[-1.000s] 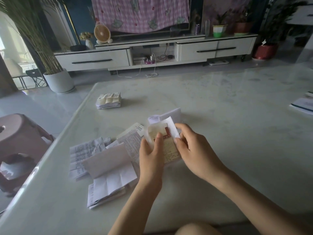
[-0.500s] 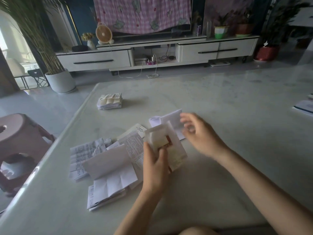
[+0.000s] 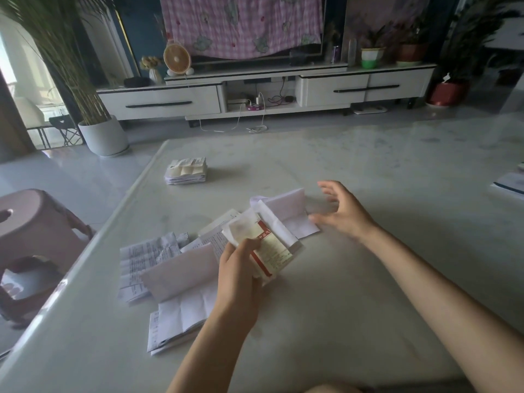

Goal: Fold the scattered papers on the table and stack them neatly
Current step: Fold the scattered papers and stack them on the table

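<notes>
Folded stack (image 3: 185,171) far back on the table (image 3: 368,279). Nearer, scattered papers (image 3: 147,259) left of the left hand (image 3: 241,279) and held paper (image 3: 276,251); creased sheet (image 3: 289,211) behind, beside the right hand (image 3: 344,211).

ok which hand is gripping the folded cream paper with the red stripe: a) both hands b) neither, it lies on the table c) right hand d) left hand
D: the left hand grips the folded cream paper with the red stripe, while the right hand is spread open off to the right, apart from it.
</notes>
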Action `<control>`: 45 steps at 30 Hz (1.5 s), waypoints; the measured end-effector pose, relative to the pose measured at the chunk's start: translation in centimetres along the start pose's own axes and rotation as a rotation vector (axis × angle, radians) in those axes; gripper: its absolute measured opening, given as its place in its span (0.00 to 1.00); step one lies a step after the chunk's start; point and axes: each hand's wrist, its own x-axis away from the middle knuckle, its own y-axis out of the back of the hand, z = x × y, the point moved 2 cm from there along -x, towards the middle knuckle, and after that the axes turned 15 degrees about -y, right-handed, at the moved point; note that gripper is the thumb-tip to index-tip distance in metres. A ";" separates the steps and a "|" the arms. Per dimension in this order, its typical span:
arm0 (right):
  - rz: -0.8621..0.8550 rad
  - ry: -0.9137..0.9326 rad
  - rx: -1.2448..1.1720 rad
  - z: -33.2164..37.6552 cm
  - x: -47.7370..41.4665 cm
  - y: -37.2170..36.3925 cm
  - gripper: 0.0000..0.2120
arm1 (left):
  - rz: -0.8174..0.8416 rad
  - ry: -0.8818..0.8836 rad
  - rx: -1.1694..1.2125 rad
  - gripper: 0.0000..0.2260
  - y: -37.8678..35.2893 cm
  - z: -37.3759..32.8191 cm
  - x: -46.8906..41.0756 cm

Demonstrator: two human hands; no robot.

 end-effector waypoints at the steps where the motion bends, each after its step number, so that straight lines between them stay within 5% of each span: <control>1: 0.023 0.001 0.058 0.3 -0.2 -0.5 0.38 | -0.013 0.002 0.001 0.07 -0.1 -0.1 0.0; 3: 0.044 -0.004 0.082 0.9 -0.8 -1.7 0.40 | -0.029 0.013 0.022 0.07 -0.2 -0.2 0.0; 9: -0.093 0.057 -0.126 0.7 -0.8 -1.5 0.09 | -0.042 0.027 0.025 0.05 -0.2 -0.2 -0.2; 17: -0.173 0.050 -0.293 -0.2 2.7 3.5 0.09 | -0.069 -0.043 -0.077 0.05 -0.3 0.6 -0.3; 21: -0.542 0.404 -0.338 2.9 8.1 3.6 0.04 | -0.040 -0.086 -0.139 0.05 -1.0 1.0 -0.2; 25: -0.418 0.765 0.212 3.5 11.3 -1.2 0.10 | 0.030 -0.125 -0.119 0.08 -1.5 0.8 0.7; 27: -0.231 0.700 0.330 2.5 11.2 -2.4 0.15 | 0.050 -0.146 -0.121 0.11 -1.3 0.6 0.8; 30: 0.049 0.482 0.179 2.3 11.4 -2.4 0.24 | 0.049 -0.145 -0.123 0.09 -1.0 0.7 0.5; 36: -0.058 0.232 0.096 3.0 10.4 -2.9 0.18 | 0.106 -0.132 -0.135 0.05 -1.1 1.7 0.6; 41: 0.072 0.037 -0.006 2.5 9.4 -2.7 0.17 | 0.167 -0.095 -0.102 0.18 -0.9 1.9 0.4; 45: 0.023 0.014 -0.079 2.5 8.7 -1.4 0.09 | 0.123 -0.046 -0.021 0.06 -0.6 1.6 0.5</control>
